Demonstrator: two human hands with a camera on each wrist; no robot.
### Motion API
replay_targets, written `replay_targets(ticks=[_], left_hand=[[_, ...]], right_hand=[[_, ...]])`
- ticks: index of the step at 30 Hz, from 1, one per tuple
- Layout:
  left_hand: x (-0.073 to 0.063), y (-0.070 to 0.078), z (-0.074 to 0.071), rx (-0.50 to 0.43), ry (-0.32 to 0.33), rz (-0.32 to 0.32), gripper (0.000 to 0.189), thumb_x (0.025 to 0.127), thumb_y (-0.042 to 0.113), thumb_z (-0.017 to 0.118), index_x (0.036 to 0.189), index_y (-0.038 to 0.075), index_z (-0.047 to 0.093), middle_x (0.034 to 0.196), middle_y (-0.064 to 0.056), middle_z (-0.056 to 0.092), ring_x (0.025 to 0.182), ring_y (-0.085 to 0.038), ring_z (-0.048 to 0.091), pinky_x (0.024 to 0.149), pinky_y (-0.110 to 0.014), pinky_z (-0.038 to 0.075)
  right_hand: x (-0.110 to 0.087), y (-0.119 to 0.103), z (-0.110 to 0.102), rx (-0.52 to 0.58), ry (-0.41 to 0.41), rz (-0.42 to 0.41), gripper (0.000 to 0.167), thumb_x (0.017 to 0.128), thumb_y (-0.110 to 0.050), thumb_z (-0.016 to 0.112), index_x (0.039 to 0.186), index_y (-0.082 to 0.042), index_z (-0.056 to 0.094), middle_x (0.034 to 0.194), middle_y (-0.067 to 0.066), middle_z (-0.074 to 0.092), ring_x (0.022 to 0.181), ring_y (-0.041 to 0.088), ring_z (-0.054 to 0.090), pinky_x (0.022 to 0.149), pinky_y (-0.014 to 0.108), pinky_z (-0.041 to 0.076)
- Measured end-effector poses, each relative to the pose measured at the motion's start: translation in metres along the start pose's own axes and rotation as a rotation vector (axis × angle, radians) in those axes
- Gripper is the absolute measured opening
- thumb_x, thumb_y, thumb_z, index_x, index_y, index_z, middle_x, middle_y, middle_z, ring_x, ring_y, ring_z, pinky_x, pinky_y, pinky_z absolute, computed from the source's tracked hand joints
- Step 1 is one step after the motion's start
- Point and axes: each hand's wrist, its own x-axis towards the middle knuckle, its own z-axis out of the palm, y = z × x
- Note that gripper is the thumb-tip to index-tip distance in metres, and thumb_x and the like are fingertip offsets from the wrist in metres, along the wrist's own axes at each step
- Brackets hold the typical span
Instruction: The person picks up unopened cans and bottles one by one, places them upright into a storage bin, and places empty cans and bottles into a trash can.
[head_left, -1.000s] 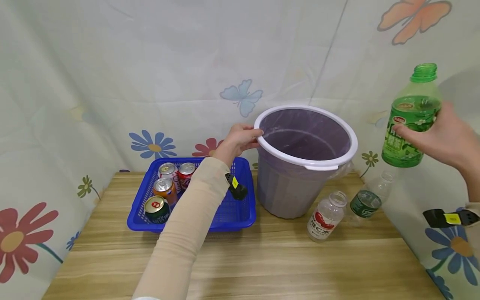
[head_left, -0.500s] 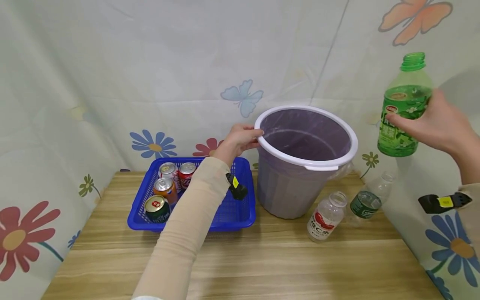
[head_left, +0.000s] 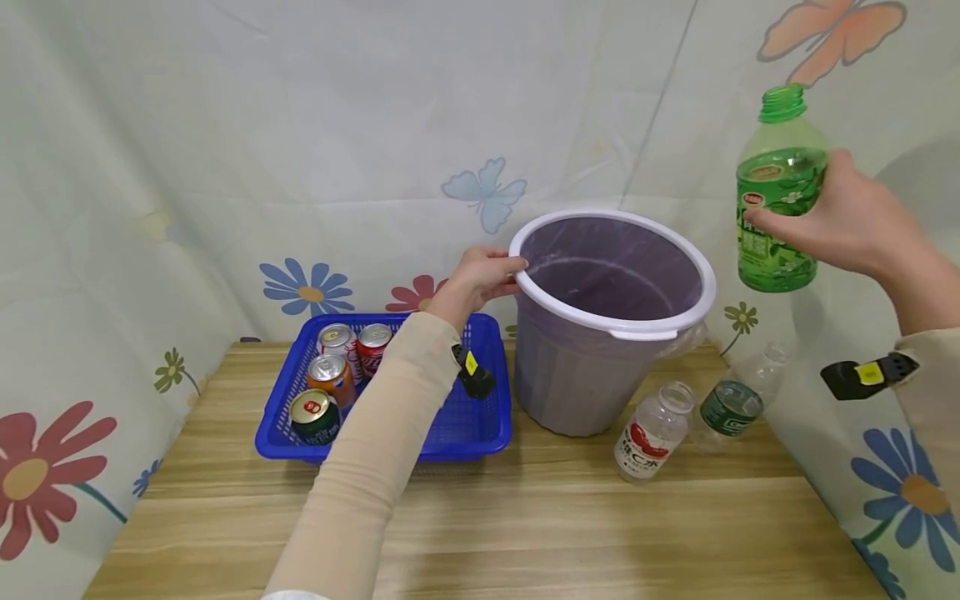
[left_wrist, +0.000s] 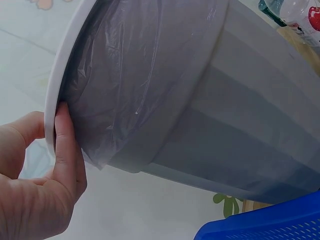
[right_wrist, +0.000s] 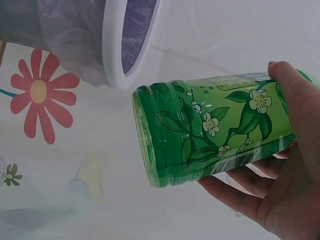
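Note:
A grey trash can (head_left: 570, 375) with a white rim (head_left: 652, 322) and a clear plastic liner (left_wrist: 115, 75) stands tilted toward the left hand. My left hand (head_left: 480, 279) pinches its rim, thumb on one side and fingers beneath the edge in the left wrist view. Up to the right of the can, my right hand (head_left: 862, 217) grips a green plastic bottle (head_left: 780, 208) round its label. The bottle is upright and uncapped, held in the air. In the right wrist view its base (right_wrist: 145, 140) is close to the can's rim but apart from it.
On the wooden table (head_left: 525, 533) a blue basket (head_left: 472, 425) holds several drink cans (head_left: 330, 379); the left forearm hides part of it. Right of the trash can stand a clear bottle with a red-and-white label (head_left: 652, 433) and one with a green label (head_left: 738, 400). Floral curtains surround the table.
My right hand has carried the green bottle leftward and upward, nearer the trash can. The left hand stays on the rim, and the can and basket have not moved.

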Motion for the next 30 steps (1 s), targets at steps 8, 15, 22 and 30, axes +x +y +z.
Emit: replay_targets(ticks=[8, 15, 22, 30], left_hand=[[-0.001, 0.001, 0.000, 0.001, 0.005, -0.007, 0.045, 0.085, 0.009, 0.064, 0.127, 0.000, 0.051, 0.115, -0.017, 0.059, 0.086, -0.021, 0.065, 0.073, -0.028, 0.056], [-0.001, 0.001, -0.001, 0.004, 0.012, -0.010, 0.046, 0.084, 0.010, 0.065, 0.127, 0.001, 0.050, 0.109, -0.015, 0.061, 0.086, -0.021, 0.065, 0.072, -0.028, 0.056], [0.000, 0.000, -0.001, 0.002, 0.013, -0.002, 0.045, 0.085, 0.009, 0.064, 0.127, 0.000, 0.050, 0.111, -0.016, 0.060, 0.086, -0.021, 0.065, 0.073, -0.029, 0.056], [0.001, -0.001, 0.000, -0.008, 0.007, 0.006, 0.044, 0.085, 0.008, 0.063, 0.126, -0.001, 0.051, 0.111, -0.017, 0.060, 0.082, -0.020, 0.064, 0.073, -0.029, 0.056]], right_hand=[[0.011, -0.011, 0.001, -0.005, -0.039, -0.024, 0.079, 0.082, -0.045, 0.061, 0.127, 0.010, 0.027, 0.106, 0.034, 0.048, 0.089, 0.053, 0.051, 0.059, 0.056, 0.043], [0.020, -0.020, 0.002, 0.009, -0.041, -0.083, 0.065, 0.082, -0.043, 0.064, 0.117, 0.006, 0.040, 0.098, 0.030, 0.055, 0.082, 0.046, 0.056, 0.053, 0.045, 0.044], [0.024, -0.035, 0.007, -0.050, -0.063, -0.089, 0.080, 0.081, -0.048, 0.062, 0.125, 0.009, 0.028, 0.101, 0.032, 0.049, 0.086, 0.048, 0.052, 0.058, 0.053, 0.042], [0.031, -0.051, 0.014, -0.068, -0.089, -0.116, 0.082, 0.080, -0.051, 0.061, 0.126, 0.009, 0.029, 0.102, 0.029, 0.050, 0.086, 0.046, 0.053, 0.058, 0.051, 0.043]])
